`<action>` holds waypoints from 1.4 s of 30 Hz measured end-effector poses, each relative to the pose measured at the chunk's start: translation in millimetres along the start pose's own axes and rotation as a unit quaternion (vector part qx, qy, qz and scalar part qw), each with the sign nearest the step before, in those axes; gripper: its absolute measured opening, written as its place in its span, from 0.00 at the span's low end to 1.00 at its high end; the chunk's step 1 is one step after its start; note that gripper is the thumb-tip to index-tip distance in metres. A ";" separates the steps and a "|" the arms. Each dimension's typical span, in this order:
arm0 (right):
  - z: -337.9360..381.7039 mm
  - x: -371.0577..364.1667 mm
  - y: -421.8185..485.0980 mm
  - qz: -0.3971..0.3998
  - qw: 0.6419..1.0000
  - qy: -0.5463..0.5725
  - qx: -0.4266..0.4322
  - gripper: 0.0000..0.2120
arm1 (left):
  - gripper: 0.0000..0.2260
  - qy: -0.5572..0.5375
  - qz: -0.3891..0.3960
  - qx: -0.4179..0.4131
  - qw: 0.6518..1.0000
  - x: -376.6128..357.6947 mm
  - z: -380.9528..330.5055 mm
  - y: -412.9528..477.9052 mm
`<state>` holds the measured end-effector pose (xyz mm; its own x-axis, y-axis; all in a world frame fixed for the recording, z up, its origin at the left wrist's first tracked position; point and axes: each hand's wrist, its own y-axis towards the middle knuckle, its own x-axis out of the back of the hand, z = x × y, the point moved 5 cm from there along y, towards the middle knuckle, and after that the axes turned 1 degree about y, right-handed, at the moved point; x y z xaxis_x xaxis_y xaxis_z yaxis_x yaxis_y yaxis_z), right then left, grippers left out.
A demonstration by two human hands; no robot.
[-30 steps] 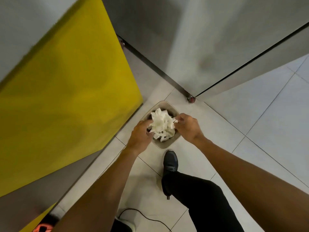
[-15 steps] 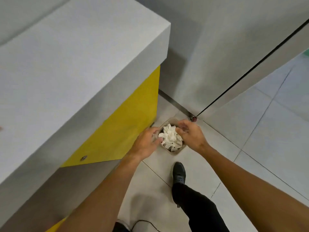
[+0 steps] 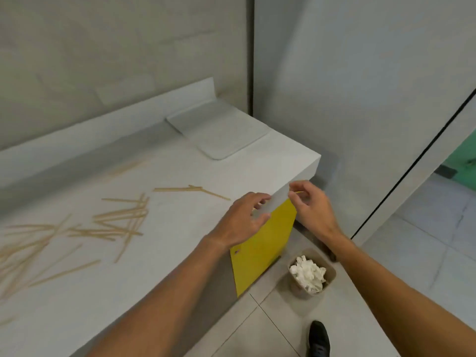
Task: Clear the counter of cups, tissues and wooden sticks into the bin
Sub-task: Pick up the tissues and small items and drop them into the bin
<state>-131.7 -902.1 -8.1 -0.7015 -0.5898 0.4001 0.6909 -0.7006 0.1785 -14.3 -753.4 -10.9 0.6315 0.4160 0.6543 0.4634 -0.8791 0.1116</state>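
Observation:
Several thin wooden sticks lie scattered over the left and middle of the grey counter. A small beige bin stands on the floor below the counter's right end, filled with crumpled white tissues. My left hand hovers over the counter's front edge, fingers loosely curled and holding nothing. My right hand hangs in the air just past the counter's corner, fingers loosely curled, also empty. No cups are in view.
A flat grey tray lies at the counter's far right corner. A yellow cabinet panel faces the bin. Grey walls rise behind and to the right, with a doorway gap at the right. My black shoe stands on the tiled floor.
Both hands have let go of the tissues in the bin and risen to counter height. The view has lifted from the floor to the counter top with its sticks.

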 end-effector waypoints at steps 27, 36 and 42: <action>344.2 -515.4 -179.4 0.561 0.785 0.041 0.259 0.08 | 0.14 0.140 -0.425 0.428 0.785 371.3 161.3 -516.5; 347.1 -619.3 -229.7 0.658 0.691 -0.026 0.298 0.12 | 0.13 0.117 -0.473 0.477 0.731 404.9 210.8 -553.2; 336.1 -667.7 -247.2 0.675 0.644 -0.054 0.356 0.18 | 0.14 0.095 -0.455 0.496 0.733 416.3 259.2 -551.1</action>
<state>224.7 -200.1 -17.2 0.6118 -0.4104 0.6762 0.5915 0.8049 -0.0466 154.3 -35.4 6.1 -0.2754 0.6016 0.7498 0.9224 0.3850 0.0300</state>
